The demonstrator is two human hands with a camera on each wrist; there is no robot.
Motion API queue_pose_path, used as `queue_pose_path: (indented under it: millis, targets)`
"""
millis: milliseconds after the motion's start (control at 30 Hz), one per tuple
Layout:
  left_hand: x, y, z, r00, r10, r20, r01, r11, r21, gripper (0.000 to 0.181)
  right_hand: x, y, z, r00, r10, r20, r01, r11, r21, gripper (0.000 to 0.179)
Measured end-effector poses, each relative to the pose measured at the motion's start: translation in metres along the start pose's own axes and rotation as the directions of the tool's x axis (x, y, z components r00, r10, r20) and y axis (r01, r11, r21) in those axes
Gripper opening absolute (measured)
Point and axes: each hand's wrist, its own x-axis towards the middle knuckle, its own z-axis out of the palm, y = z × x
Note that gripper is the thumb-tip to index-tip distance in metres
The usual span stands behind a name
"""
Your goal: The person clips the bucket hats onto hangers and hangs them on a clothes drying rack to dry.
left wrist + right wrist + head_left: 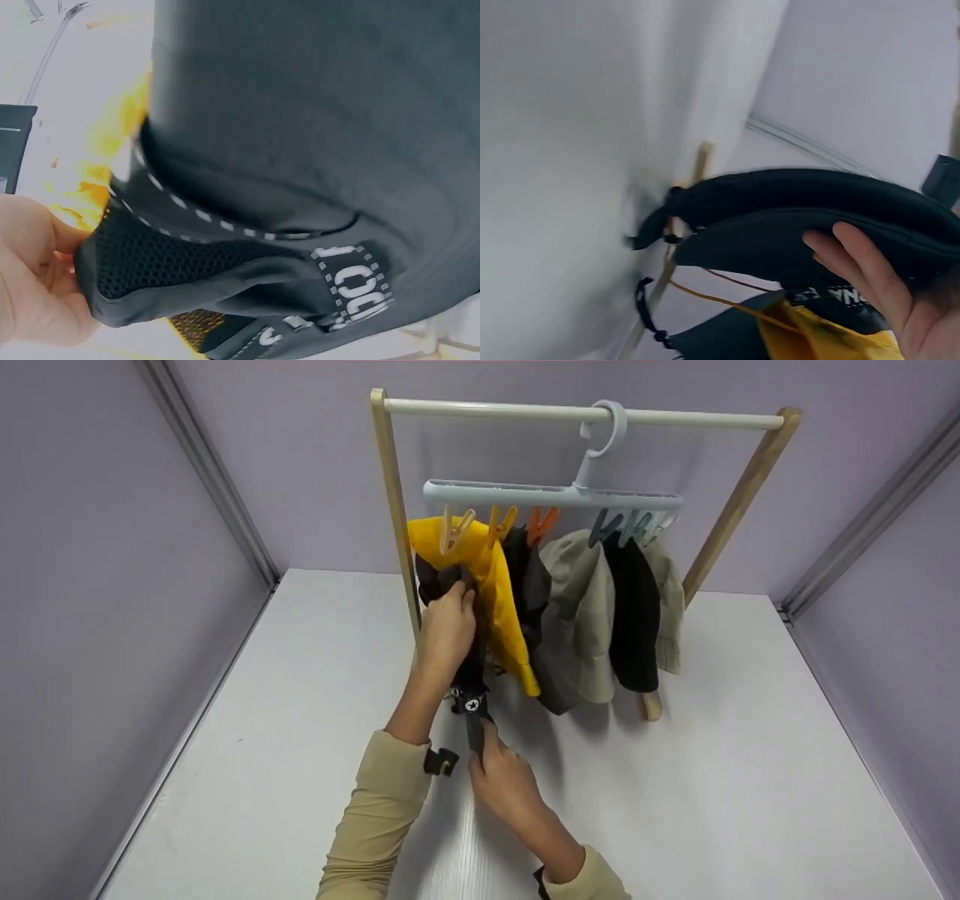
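Note:
A black brimmed hat (471, 664) stands on edge at the left end of the hanging row, beside a yellow hat (510, 619). My left hand (448, 630) pinches its upper part, close below a beige clip (456, 532). In the left wrist view, that hand holds a fold by the black mesh lining (195, 255), and white lettering shows inside. My right hand (506, 784) grips the lower edge of the brim (780, 244), fingers lying against its surface. Whether any clip holds the black hat is hidden.
A pale blue clip hanger (525, 495) hangs from the white rod (487, 409) of a wooden rack. Several more hats, such as a grey one (581, 615) and another black one (634, 615), hang to the right. A cord (649, 311) dangles at the rack's left.

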Motion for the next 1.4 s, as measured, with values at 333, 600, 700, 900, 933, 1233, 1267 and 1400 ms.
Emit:
queue_pose_path:
  millis: [333, 600, 700, 900, 933, 1233, 1267, 1400]
  targets:
    - [0.001, -0.003, 0.008, 0.987, -0.162, -0.003, 0.162, 0.987, 0.012, 0.056, 0.011, 0.01, 0.019, 0.998, 0.058, 0.04, -0.058, 0.998, 0.011, 0.052]
    - [0.006, -0.005, 0.004, 0.965, -0.22, 0.14, 0.205, 0.972, 0.115, 0.072, 0.011, 0.007, 0.025, 1.0, 0.03, -0.008, -0.031, 0.997, -0.071, 0.052]
    - [0.005, -0.004, 0.004, 0.959, -0.218, 0.181, 0.198, 0.972, 0.123, 0.077, 0.011, 0.008, 0.026, 1.0, 0.015, -0.023, -0.016, 0.996, -0.083, 0.049]
    - [0.003, 0.001, 0.008, 0.968, -0.182, 0.175, 0.142, 0.965, 0.221, 0.088, 0.01, 0.008, 0.027, 0.999, -0.034, 0.017, 0.037, 0.983, -0.18, 0.051]
    - [0.003, 0.002, 0.009, 0.972, -0.173, 0.158, 0.132, 0.962, 0.237, 0.084, 0.01, 0.008, 0.027, 0.999, -0.036, 0.031, 0.041, 0.981, -0.19, 0.051]
    - [0.004, -0.011, 0.006, 0.993, -0.091, 0.079, 0.09, 0.996, 0.021, 0.043, 0.01, 0.009, 0.028, 0.999, -0.032, 0.034, 0.036, 0.988, -0.149, 0.049]
    - [0.004, -0.015, 0.005, 0.994, -0.088, 0.071, 0.093, 0.994, -0.064, 0.041, 0.01, 0.011, 0.028, 0.999, -0.031, 0.023, 0.033, 0.991, -0.133, 0.049]
    - [0.005, -0.031, 0.004, 0.991, -0.132, 0.035, 0.134, 0.905, -0.403, 0.04, 0.011, 0.016, 0.026, 1.0, -0.026, -0.014, 0.025, 0.998, -0.064, 0.051]
